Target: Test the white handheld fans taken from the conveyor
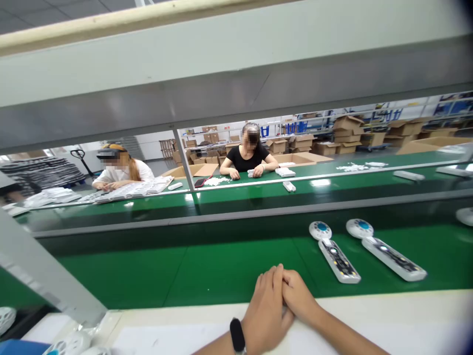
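My left hand, with a black wristband on its wrist, is pressed against my right hand at the near edge of the green belt. The left fingers are straight and close together. Curled fingers on the right hand tuck in beside them, so both hands look closed. A small greyish patch shows between the palms; I cannot make out whether it is an object. To the right lie two white handheld devices with round heads, a nearer device and a second device, their circuit boards exposed.
A pale worktop runs along the front. White parts and a blue bin stand at lower left, by a slanted post. Across the green belt, two people sit handling white parts. A shelf spans overhead.
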Demonstrator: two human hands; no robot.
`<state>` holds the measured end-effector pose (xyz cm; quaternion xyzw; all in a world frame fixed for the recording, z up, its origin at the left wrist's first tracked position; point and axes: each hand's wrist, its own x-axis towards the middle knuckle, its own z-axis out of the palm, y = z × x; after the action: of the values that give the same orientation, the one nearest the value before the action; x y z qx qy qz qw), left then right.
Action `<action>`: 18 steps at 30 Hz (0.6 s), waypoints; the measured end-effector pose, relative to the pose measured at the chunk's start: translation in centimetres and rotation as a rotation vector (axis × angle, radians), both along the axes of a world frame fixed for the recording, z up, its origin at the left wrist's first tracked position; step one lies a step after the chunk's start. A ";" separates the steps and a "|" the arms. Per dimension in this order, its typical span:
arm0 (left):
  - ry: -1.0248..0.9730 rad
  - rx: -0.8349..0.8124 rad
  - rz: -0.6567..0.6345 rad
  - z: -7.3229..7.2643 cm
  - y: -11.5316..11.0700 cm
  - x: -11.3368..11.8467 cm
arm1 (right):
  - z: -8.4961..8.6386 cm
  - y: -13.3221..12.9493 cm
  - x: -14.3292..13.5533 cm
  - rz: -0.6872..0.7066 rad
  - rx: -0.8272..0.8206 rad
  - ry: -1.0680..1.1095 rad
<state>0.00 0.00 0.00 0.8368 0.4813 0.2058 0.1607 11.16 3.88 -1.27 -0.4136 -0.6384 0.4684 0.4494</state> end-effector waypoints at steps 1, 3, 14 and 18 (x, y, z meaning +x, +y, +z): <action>-0.005 0.008 -0.002 -0.1 0.0 0.0 | 0.1 0.0 0.0 -0.002 0.002 -0.004; -0.011 0.017 -0.011 -0.1 0.0 -0.1 | 0.2 0.0 0.0 -0.006 0.007 -0.015; -0.016 0.047 -0.049 0.2 -0.1 0.0 | -0.3 -0.3 0.2 -0.052 0.089 -0.069; -0.043 0.106 -0.083 -0.3 0.0 -0.2 | -0.4 -0.3 0.2 -0.070 0.133 -0.074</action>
<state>-0.16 0.04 -0.29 0.8588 0.4310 0.2421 0.1349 11.34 3.56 -1.71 -0.4219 -0.6694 0.3933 0.4683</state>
